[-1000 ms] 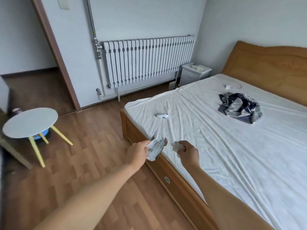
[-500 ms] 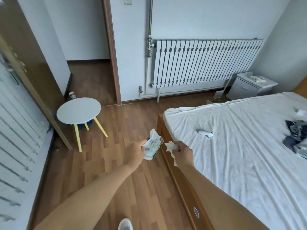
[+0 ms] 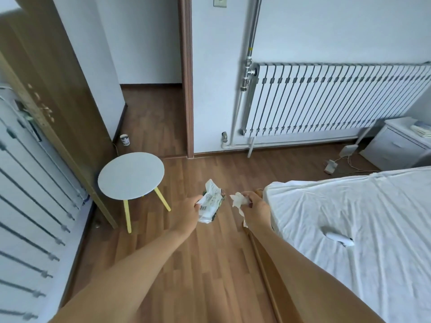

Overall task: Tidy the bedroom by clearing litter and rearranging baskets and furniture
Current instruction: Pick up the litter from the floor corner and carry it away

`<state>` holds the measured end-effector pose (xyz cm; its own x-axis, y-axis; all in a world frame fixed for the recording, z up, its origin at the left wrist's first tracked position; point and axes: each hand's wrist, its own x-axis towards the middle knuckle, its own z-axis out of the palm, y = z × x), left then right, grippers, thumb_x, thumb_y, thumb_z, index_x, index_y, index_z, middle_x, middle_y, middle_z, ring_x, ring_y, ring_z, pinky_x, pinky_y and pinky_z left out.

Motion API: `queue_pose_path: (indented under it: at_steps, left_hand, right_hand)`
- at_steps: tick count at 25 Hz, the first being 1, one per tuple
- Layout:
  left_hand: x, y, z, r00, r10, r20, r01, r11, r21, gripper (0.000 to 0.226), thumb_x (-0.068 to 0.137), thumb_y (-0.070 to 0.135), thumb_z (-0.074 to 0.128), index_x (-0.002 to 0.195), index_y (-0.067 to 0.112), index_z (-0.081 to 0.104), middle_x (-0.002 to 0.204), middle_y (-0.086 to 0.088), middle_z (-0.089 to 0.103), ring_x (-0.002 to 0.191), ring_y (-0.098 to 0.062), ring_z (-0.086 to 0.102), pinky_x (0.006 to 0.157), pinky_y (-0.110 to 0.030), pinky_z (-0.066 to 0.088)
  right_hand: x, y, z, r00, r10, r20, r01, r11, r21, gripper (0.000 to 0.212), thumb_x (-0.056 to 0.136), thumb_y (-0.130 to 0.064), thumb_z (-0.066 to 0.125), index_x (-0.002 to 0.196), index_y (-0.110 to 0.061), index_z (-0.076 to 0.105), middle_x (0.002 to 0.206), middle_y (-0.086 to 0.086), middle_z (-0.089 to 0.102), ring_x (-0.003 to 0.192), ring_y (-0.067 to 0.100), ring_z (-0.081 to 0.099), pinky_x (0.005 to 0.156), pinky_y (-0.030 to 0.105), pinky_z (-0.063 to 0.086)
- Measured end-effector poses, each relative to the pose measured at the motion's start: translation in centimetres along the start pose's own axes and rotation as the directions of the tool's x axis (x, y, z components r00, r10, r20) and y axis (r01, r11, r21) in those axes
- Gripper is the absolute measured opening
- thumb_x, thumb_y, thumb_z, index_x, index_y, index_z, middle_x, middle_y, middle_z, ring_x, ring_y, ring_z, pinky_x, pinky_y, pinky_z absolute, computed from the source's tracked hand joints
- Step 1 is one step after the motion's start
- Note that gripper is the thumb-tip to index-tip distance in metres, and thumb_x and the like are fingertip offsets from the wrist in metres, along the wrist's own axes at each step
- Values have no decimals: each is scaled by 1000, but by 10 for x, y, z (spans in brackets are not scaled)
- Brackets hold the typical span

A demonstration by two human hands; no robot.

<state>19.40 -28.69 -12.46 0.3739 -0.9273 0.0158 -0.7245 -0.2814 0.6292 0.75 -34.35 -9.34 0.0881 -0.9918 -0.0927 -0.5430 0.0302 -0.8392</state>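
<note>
View swung left, bed (image 3: 349,217) now right | left grip (image 3: 186,212) holds wrapper (image 3: 211,206) | right grip (image 3: 256,209) pinches tissue (image 3: 239,201) | stool (image 3: 130,174) ahead-left

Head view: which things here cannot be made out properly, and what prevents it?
All in the head view:
Wrapper in the left hand: print too small and blurred to read.
Crumpled tissue in the right hand: partly hidden by the fingers.
Small white object on the bed: blurred, so its kind is unclear.
Nightstand: cut off by the right edge.
Cup on the floor by the doorway: too small to see inside.
</note>
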Motion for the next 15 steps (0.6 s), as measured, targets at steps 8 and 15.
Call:
queue_pose_path:
  at_steps: [8, 15]
  left_hand:
    - [160, 10, 38, 998, -1, -56, 1, 1000, 9, 26, 92, 10, 45, 104, 17, 66, 99, -2, 72, 76, -16, 58, 63, -40, 51]
    - [307, 30, 53, 986, -110, -124, 111, 994, 5, 37, 96, 17, 43, 128, 26, 59, 123, 5, 66, 103, -15, 64, 58, -24, 51]
  right_hand:
    - [177, -8, 29, 997, -44, 69, 47, 998, -36, 30, 86, 1, 55, 104, -19, 68, 83, -5, 62, 71, 12, 56, 49, 7, 42]
    - [348, -38, 32, 986, -70, 148, 80, 995, -56, 35, 85, 2, 52, 107, -18, 68, 84, -7, 63, 75, 13, 60, 58, 20, 49]
